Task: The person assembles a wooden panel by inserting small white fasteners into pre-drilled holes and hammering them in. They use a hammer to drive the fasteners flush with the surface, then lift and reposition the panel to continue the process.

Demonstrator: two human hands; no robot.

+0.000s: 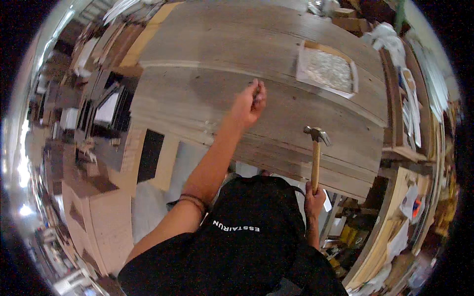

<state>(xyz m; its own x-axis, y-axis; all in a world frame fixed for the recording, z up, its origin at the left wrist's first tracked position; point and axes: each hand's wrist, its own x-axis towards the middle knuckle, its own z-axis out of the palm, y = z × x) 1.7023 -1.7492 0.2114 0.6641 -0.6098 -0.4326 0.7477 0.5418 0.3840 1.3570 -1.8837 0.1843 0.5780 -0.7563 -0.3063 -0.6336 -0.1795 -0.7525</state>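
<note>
My right hand (314,199) is wrapped round the wooden handle of a claw hammer (316,157). The hammer stands head up over the near right part of a wooden workbench (197,91), its metal head pointing away from me. Further out, my left hand (250,103) is over the middle of the bench with its fingers curled together. What they hold, if anything, is too small to make out. To the right of that hand sits a shallow open box (302,74) filled with many small pale grey pieces (330,70). Their kind is not clear.
A few small shiny bits (209,126) lie on the bench beside my left forearm. Stacked boards and panels (106,103) crowd the left side, above a light wooden cabinet (106,227). On the right, a wooden shelf unit (390,217) and white wrapped material (390,37) stand close to the bench.
</note>
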